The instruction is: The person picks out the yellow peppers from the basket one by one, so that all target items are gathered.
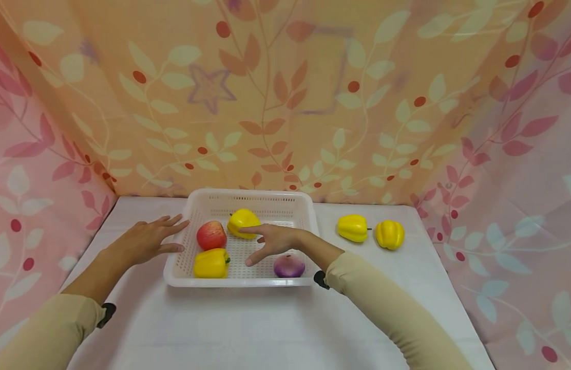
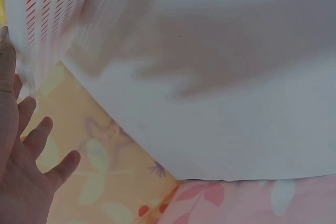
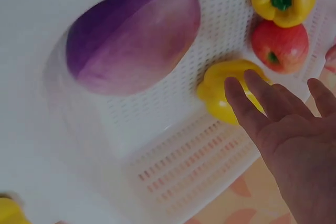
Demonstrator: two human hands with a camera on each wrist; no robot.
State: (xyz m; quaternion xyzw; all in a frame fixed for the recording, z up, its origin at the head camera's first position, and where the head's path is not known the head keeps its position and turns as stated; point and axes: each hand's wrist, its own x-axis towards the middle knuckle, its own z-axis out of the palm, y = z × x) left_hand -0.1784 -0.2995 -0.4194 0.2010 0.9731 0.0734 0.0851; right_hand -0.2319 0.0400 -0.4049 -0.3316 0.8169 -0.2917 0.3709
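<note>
A white perforated plastic basket holds a red apple, a yellow bell pepper at its front left, another yellow bell pepper further back, and a rounded purple vegetable at the front right. My left hand is at the basket's left rim, fingers spread and gripping nothing; whether it touches the rim cannot be told. Over the basket's middle reaches my right hand, its fingers extended and holding nothing. In the right wrist view, that hand overlaps part of the back pepper.
Two more yellow bell peppers, one nearer the basket and one further right, lie on the white-covered table. Leaf-patterned curtains enclose the table's back and sides.
</note>
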